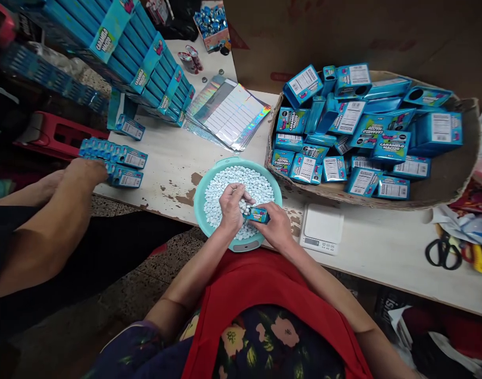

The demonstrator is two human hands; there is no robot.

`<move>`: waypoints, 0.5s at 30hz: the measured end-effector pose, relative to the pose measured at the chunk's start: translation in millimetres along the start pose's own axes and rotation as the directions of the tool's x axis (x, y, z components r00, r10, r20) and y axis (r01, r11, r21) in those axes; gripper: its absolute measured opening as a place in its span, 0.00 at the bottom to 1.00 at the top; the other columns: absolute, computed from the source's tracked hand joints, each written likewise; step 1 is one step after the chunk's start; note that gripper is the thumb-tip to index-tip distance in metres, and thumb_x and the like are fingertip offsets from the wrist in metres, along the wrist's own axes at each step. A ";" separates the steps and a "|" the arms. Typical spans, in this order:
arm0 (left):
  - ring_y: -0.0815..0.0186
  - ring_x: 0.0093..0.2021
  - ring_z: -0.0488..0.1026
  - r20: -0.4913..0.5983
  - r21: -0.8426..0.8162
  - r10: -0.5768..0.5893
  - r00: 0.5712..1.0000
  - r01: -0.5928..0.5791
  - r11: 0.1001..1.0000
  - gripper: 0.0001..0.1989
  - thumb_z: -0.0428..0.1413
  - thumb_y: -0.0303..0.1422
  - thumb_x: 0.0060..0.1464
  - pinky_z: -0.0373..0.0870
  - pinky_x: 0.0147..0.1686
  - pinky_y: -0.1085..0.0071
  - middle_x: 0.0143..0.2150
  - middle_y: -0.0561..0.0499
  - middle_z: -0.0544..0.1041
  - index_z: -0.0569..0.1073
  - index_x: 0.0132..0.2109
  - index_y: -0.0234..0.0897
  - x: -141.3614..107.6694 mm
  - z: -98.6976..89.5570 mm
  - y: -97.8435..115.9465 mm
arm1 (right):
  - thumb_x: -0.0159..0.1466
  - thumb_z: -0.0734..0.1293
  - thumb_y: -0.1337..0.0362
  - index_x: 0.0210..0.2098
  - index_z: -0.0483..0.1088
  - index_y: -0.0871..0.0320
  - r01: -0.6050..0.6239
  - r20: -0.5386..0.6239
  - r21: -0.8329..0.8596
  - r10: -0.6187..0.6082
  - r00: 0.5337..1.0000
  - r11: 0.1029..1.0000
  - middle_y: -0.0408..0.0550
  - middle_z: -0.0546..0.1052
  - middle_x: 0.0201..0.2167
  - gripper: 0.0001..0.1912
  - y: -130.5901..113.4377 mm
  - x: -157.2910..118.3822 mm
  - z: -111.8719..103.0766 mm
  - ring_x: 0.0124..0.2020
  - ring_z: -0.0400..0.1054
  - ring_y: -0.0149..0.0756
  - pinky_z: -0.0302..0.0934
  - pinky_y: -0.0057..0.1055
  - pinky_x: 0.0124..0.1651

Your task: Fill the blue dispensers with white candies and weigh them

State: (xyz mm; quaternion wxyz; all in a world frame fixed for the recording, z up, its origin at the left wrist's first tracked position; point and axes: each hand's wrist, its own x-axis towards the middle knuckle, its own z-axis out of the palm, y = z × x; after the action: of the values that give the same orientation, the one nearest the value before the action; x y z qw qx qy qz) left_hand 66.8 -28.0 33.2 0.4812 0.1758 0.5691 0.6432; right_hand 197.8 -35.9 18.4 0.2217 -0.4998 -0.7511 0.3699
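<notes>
A round turquoise basin (199,206) full of small white candies (239,176) stands at the table's front edge. Over the candies, my right hand (278,225) grips a small blue candy box (258,215), tilted with one end towards the left. My left hand (232,206) is at that end, its fingers curled around a few white candies. Whether the candies touch the box opening is hard to make out, since the fingers partly cover it.
A large cardboard box (367,202) heaped with blue candy boxes is at the right. Nearby are a white scale (323,226) and scissors (443,252). Holographic sheets (229,116) lie behind the basin. At left, a co-worker's hands (83,173) touch rows of small boxes (130,158), beside stacked display trays (118,47).
</notes>
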 end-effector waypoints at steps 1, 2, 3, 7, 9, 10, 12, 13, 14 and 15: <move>0.70 0.21 0.70 0.000 0.001 0.003 1.000 -0.003 1.000 0.11 0.58 0.39 0.52 0.68 0.26 0.73 0.21 0.56 0.70 0.67 0.33 0.36 -0.3 0.7 0.4 | 0.55 0.72 0.61 0.40 0.71 0.54 -0.007 -0.001 0.008 0.007 1.000 1.000 0.48 0.76 0.37 0.14 -0.1 0.0 0.0 0.40 0.70 0.44 0.61 0.36 0.41; 0.70 0.21 0.70 0.001 0.005 0.006 1.000 -0.006 1.000 0.11 0.58 0.39 0.52 0.68 0.25 0.74 0.22 0.56 0.70 0.67 0.34 0.36 -0.6 1.4 0.8 | 0.55 0.72 0.61 0.40 0.71 0.54 -0.011 0.000 0.013 0.011 1.000 1.000 0.48 0.76 0.37 0.14 -0.3 0.1 0.1 0.40 0.70 0.44 0.61 0.36 0.41; 0.70 0.21 0.70 0.008 0.011 0.009 1.000 -0.009 1.000 0.12 0.58 0.40 0.52 0.68 0.25 0.74 0.22 0.56 0.70 0.67 0.34 0.36 -0.9 2.0 1.2 | 0.54 0.72 0.62 0.40 0.71 0.54 -0.013 0.001 0.020 0.013 1.000 1.000 0.48 0.76 0.37 0.14 -0.6 0.2 0.2 0.41 0.70 0.44 0.61 0.36 0.42; 0.71 0.19 0.69 0.024 0.015 0.002 1.000 -0.002 1.000 0.12 0.58 0.41 0.53 0.68 0.23 0.75 0.21 0.57 0.70 0.67 0.35 0.36 -2.0 3.6 3.7 | 0.54 0.72 0.63 0.41 0.71 0.54 -0.018 -0.008 0.062 0.018 1.000 0.998 0.48 0.76 0.38 0.15 -1.5 1.0 1.8 0.42 0.70 0.44 0.62 0.36 0.42; 0.72 0.17 0.68 0.039 0.006 -0.007 0.999 0.006 1.000 0.12 0.57 0.41 0.53 0.66 0.21 0.76 0.20 0.57 0.70 0.67 0.36 0.37 -3.5 4.5 5.6 | 0.54 0.72 0.63 0.41 0.71 0.54 -0.018 -0.021 0.083 0.020 1.000 0.996 0.48 0.75 0.37 0.14 -1.6 1.4 3.2 0.41 0.70 0.44 0.62 0.36 0.41; 0.73 0.16 0.66 0.064 0.002 -0.014 0.998 0.014 1.000 0.12 0.57 0.41 0.54 0.64 0.19 0.76 0.20 0.57 0.70 0.67 0.36 0.37 -4.4 5.0 6.7 | 0.54 0.72 0.63 0.40 0.71 0.54 -0.017 -0.026 0.091 0.019 0.999 0.996 0.48 0.75 0.36 0.14 -1.4 1.6 3.9 0.40 0.70 0.43 0.62 0.35 0.41; 0.74 0.14 0.63 0.125 0.002 -0.027 0.992 0.027 1.000 0.11 0.56 0.41 0.54 0.59 0.16 0.77 0.20 0.57 0.69 0.68 0.36 0.37 -5.3 5.0 9.0 | 0.54 0.72 0.63 0.40 0.71 0.55 -0.013 -0.029 0.107 0.016 0.999 0.994 0.48 0.75 0.36 0.13 -0.8 2.1 4.4 0.39 0.70 0.43 0.62 0.35 0.40; 0.75 0.14 0.61 0.137 0.002 -0.019 0.990 0.019 1.000 0.11 0.56 0.41 0.55 0.57 0.15 0.78 0.20 0.57 0.69 0.68 0.36 0.37 -4.5 3.9 10.0 | 0.55 0.72 0.64 0.40 0.71 0.55 -0.011 -0.033 0.118 0.015 0.999 0.993 0.48 0.75 0.36 0.13 -0.3 2.3 3.9 0.39 0.70 0.43 0.62 0.36 0.40; 0.76 0.14 0.59 0.126 0.003 0.003 0.992 -0.004 1.000 0.11 0.56 0.41 0.55 0.55 0.15 0.78 0.20 0.57 0.68 0.68 0.35 0.37 -2.4 1.7 10.7 | 0.55 0.72 0.64 0.40 0.71 0.55 -0.007 -0.043 0.129 0.013 0.999 0.992 0.48 0.75 0.36 0.13 0.4 2.4 2.7 0.40 0.70 0.44 0.62 0.36 0.41; 0.76 0.14 0.58 0.097 0.010 0.039 0.995 -0.040 0.999 0.11 0.56 0.41 0.55 0.54 0.15 0.78 0.19 0.58 0.67 0.68 0.35 0.37 1.4 -2.0 10.9 | 0.55 0.71 0.63 0.40 0.71 0.55 -0.002 -0.056 0.139 0.010 0.998 0.990 0.48 0.75 0.36 0.12 1.2 2.3 1.0 0.40 0.70 0.44 0.62 0.36 0.41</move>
State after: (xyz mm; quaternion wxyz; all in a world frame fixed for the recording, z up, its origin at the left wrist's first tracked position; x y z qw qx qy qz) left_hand 60.0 -26.8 42.0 0.4943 0.2209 0.5455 0.6398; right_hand 196.9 -33.9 16.8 0.2760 -0.4958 -0.7153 0.4079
